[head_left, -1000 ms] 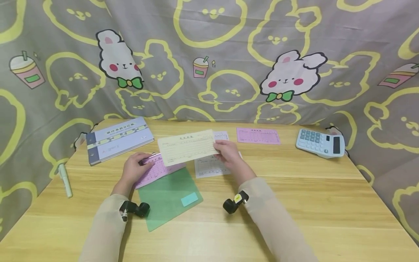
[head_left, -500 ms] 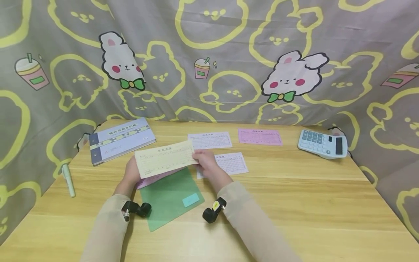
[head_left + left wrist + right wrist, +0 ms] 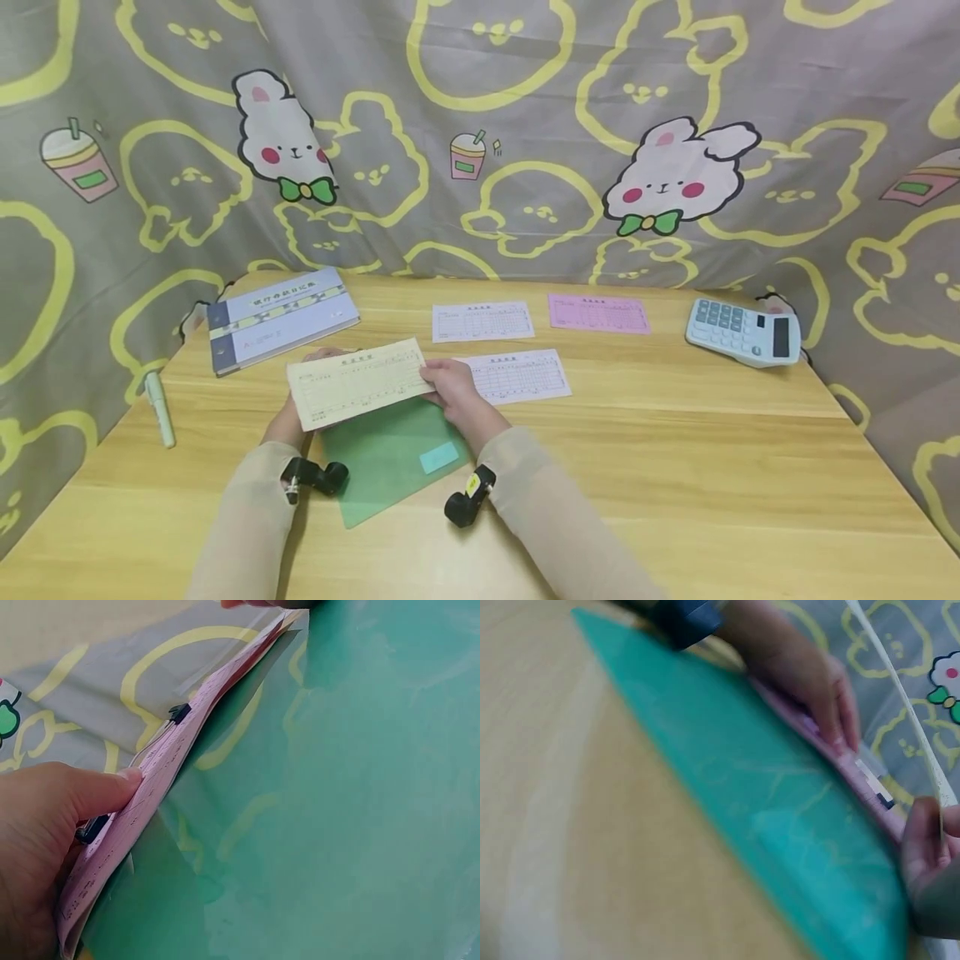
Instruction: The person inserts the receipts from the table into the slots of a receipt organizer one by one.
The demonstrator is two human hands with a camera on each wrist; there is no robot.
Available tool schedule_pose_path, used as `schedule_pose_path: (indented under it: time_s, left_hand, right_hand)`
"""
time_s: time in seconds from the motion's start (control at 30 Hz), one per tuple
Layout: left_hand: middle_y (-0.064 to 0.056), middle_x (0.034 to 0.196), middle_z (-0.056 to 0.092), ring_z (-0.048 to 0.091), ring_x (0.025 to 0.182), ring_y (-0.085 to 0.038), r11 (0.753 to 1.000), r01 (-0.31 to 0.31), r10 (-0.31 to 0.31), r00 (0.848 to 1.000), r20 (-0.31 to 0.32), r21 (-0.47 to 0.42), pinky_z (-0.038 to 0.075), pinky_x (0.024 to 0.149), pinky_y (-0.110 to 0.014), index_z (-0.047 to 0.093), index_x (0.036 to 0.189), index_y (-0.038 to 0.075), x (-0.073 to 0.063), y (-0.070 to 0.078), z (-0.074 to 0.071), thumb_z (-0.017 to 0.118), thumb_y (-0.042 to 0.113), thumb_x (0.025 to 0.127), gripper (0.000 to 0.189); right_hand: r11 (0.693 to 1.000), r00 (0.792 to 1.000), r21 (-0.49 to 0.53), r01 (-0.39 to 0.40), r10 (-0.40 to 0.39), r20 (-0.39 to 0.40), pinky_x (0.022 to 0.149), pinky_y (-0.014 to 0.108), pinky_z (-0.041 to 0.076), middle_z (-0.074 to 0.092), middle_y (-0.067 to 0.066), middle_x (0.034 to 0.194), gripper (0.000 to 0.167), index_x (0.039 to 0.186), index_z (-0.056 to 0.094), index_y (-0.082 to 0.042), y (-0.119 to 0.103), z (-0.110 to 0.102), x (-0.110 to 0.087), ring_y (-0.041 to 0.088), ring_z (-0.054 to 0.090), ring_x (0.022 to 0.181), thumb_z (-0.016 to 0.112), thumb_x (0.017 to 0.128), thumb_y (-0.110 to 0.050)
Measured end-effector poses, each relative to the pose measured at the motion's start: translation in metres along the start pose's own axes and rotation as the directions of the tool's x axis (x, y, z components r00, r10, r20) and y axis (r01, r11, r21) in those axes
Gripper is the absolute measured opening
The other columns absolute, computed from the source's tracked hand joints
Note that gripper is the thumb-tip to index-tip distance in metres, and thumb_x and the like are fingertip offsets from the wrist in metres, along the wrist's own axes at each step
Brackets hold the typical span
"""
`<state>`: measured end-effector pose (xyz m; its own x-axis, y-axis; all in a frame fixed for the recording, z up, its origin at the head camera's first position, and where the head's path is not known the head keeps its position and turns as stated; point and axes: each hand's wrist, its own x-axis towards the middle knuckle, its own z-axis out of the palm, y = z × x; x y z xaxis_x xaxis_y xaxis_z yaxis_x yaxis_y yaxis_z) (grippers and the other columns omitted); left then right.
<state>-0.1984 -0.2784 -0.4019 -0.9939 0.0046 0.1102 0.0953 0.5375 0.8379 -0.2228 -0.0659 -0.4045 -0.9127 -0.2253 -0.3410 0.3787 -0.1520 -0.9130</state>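
My right hand point(image 3: 456, 393) pinches a cream printed form slip point(image 3: 360, 383) by its right end, holding it up over the green translucent folder point(image 3: 390, 467). Most of my left hand point(image 3: 283, 423) is hidden behind that slip in the head view. The left wrist view shows the left thumb pressing a pink printed slip point(image 3: 161, 772) along the folder's top edge. A thin metal clip bar with black ends point(image 3: 180, 713) lies against the pink slip there. In the right wrist view the cream slip point(image 3: 907, 705) stands edge-on, apart from the pink one.
Two white slips point(image 3: 483, 321) and another pink slip point(image 3: 598, 313) lie behind the hands. A grey-blue account book point(image 3: 285, 318) is at the back left, a capped pen point(image 3: 159, 408) at the left, a light blue calculator point(image 3: 742, 332) at the right. The folder bears a blue label point(image 3: 439, 457).
My right hand has carried the cream slip left and down, over the left hand and pink slip. The white slips have come into view behind it. The left hand stays about where it was.
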Motion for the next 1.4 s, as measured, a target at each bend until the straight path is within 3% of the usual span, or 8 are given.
schedule_pose_path:
  time_s: [0.1, 0.17, 0.4, 0.63, 0.73, 0.93, 1.13, 1.4]
  left_hand:
    - [-0.024, 0.104, 0.053, 0.046, 0.093, -0.039, 0.955, -0.132, 0.136, 0.991, 0.004, 0.266, 0.035, 0.08, -0.048, 0.055, 0.106, -0.007, 0.003, -0.003, 0.001, 0.06, 0.013, 0.079, 0.034]
    - [-0.025, 0.102, 0.052, 0.047, 0.091, -0.04, 0.92, -0.187, 0.197, 0.98, 0.005, 0.345, 0.036, 0.077, -0.049, 0.056, 0.106, -0.008, 0.005, -0.012, 0.0, 0.064, 0.014, 0.074, 0.04]
    - [-0.024, 0.105, 0.051, 0.045, 0.096, -0.04, 0.908, -0.149, 0.15, 0.988, 0.029, 0.392, 0.034, 0.082, -0.05, 0.055, 0.109, -0.007, 0.013, -0.019, -0.002, 0.066, 0.017, 0.071, 0.046]
    - [-0.023, 0.104, 0.053, 0.045, 0.097, -0.037, 0.815, -0.185, 0.177, 0.982, 0.067, 0.549, 0.035, 0.084, -0.047, 0.055, 0.108, -0.006, 0.014, -0.013, 0.001, 0.063, 0.015, 0.072, 0.043]
    - [-0.023, 0.104, 0.053, 0.044, 0.098, -0.037, 0.793, -0.201, 0.195, 0.978, 0.072, 0.575, 0.034, 0.085, -0.046, 0.056, 0.108, -0.007, 0.014, -0.011, 0.002, 0.063, 0.016, 0.073, 0.042]
    - [-0.023, 0.101, 0.054, 0.046, 0.097, -0.038, 0.738, -0.254, 0.26, 0.962, 0.084, 0.625, 0.035, 0.085, -0.046, 0.057, 0.105, -0.006, 0.014, -0.011, 0.004, 0.059, 0.018, 0.08, 0.034]
    - [-0.024, 0.096, 0.055, 0.048, 0.09, -0.037, 0.696, -0.318, 0.362, 0.93, 0.068, 0.644, 0.038, 0.081, -0.045, 0.059, 0.098, -0.007, 0.012, -0.012, 0.006, 0.058, 0.016, 0.081, 0.029]
    - [-0.025, 0.095, 0.055, 0.048, 0.09, -0.038, 0.683, -0.353, 0.406, 0.911, 0.068, 0.64, 0.038, 0.08, -0.046, 0.058, 0.098, -0.009, 0.01, -0.01, 0.008, 0.056, 0.015, 0.083, 0.029]
  right_hand:
    - [0.998, 0.999, -0.052, 0.028, -0.03, -0.034, 0.062, 0.025, 0.05, 0.06, 0.011, 0.082, 0.018, 0.097, 0.057, 0.006, 0.005, 0.001, -0.001, 0.016, 0.061, 0.067, 0.055, 0.081, -0.001]
    - [0.995, 0.997, -0.089, 0.049, -0.054, -0.049, 0.06, 0.025, 0.05, 0.059, 0.011, 0.081, 0.017, 0.096, 0.058, 0.005, 0.006, 0.001, -0.002, 0.015, 0.06, 0.065, 0.055, 0.081, -0.001]
    - [0.976, 0.99, -0.204, 0.081, -0.101, -0.093, 0.055, 0.024, 0.049, 0.057, 0.009, 0.077, 0.012, 0.09, 0.059, 0.002, 0.013, 0.002, 0.002, 0.013, 0.057, 0.059, 0.055, 0.08, -0.002]
    - [0.956, 0.988, -0.283, 0.079, -0.112, -0.103, 0.052, 0.023, 0.049, 0.055, 0.008, 0.075, 0.009, 0.087, 0.057, 0.001, 0.013, 0.004, 0.002, 0.014, 0.057, 0.058, 0.054, 0.08, -0.002]
    - [0.952, 0.988, -0.297, 0.074, -0.11, -0.106, 0.053, 0.023, 0.048, 0.055, 0.008, 0.075, 0.008, 0.087, 0.057, 0.001, 0.012, 0.004, 0.002, 0.014, 0.057, 0.059, 0.054, 0.08, -0.002]
    - [0.952, 0.988, -0.295, 0.083, -0.116, -0.097, 0.052, 0.023, 0.049, 0.055, 0.008, 0.075, 0.007, 0.086, 0.056, 0.002, 0.012, 0.005, 0.001, 0.014, 0.057, 0.059, 0.054, 0.08, 0.0]
    - [0.947, 0.986, -0.309, 0.089, -0.126, -0.105, 0.052, 0.023, 0.049, 0.055, 0.008, 0.074, 0.007, 0.086, 0.056, 0.002, 0.013, 0.006, 0.002, 0.014, 0.056, 0.058, 0.053, 0.08, -0.001]
    - [0.947, 0.988, -0.308, 0.094, -0.128, -0.09, 0.052, 0.023, 0.049, 0.054, 0.009, 0.074, 0.008, 0.087, 0.056, 0.003, 0.013, 0.006, 0.001, 0.015, 0.057, 0.059, 0.052, 0.082, -0.001]
